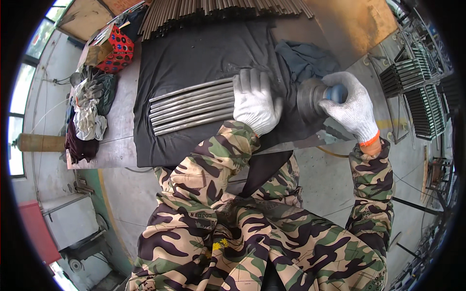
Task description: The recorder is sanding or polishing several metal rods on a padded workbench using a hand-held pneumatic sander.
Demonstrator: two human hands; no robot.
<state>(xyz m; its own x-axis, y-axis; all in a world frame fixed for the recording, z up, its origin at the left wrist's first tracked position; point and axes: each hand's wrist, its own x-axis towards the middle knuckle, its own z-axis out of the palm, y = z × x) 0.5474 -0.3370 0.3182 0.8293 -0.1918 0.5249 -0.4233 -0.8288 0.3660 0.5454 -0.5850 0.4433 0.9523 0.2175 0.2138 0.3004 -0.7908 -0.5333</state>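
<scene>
well, metal rods [194, 105] on wrinkled cloth [204, 58]

Wears white knit gloves [255, 99] smudged grey, with an orange band [370, 139] on the right; dressed in long camouflage sleeves [371, 175] and matching loose clothing [310, 240] of tan, green and near-black, with yellow marks [221, 244] in front.

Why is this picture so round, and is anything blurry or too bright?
Head view: the wide fisheye lens leaves dark corners and bends edges near the rim; same view: the window is washed nearly white, the rods have a bright sheen, and the tool in the right hand looks smeared, while the left hand is fairly sharp.
</scene>
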